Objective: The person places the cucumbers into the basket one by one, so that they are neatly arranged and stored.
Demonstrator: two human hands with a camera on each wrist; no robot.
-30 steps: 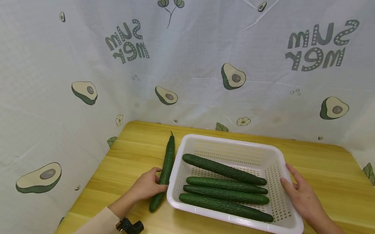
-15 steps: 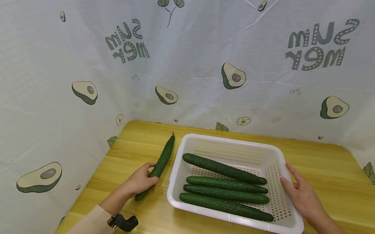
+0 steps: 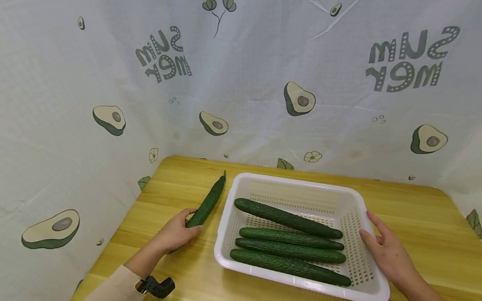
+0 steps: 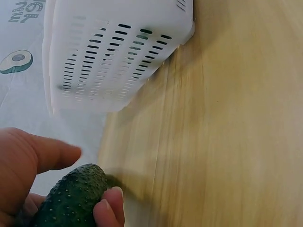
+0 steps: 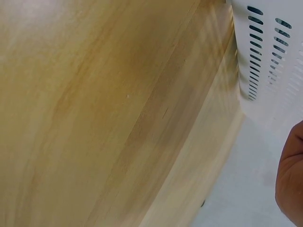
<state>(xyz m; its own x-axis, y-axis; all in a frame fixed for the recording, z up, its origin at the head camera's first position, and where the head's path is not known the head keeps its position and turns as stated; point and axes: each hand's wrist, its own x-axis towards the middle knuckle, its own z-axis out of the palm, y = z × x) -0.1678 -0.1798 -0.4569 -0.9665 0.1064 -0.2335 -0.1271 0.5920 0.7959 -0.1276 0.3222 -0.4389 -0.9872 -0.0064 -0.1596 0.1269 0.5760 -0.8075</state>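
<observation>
My left hand (image 3: 178,233) grips a long dark green cucumber (image 3: 208,205) near its lower end, left of the basket. The cucumber slants, its thin stem pointing to the back of the table. In the left wrist view, the bumpy blunt end of this cucumber (image 4: 75,196) pokes out between the fingers (image 4: 111,208). My right hand (image 3: 391,254) holds the right rim of a white plastic basket (image 3: 298,283), thumb over the edge and fingers along the outside. Several cucumbers (image 3: 290,250) lie crosswise in the basket, the back one at a slant.
The basket stands on a yellow wood-grain table (image 3: 444,235). A pale curtain (image 3: 247,74) printed with avocados hangs behind the table and along its sides. The basket's slotted wall (image 5: 270,56) shows in the right wrist view.
My left hand has moved left with the cucumber, pulling its near end away from the basket so that it slants more. The right hand and the basket have stayed put.
</observation>
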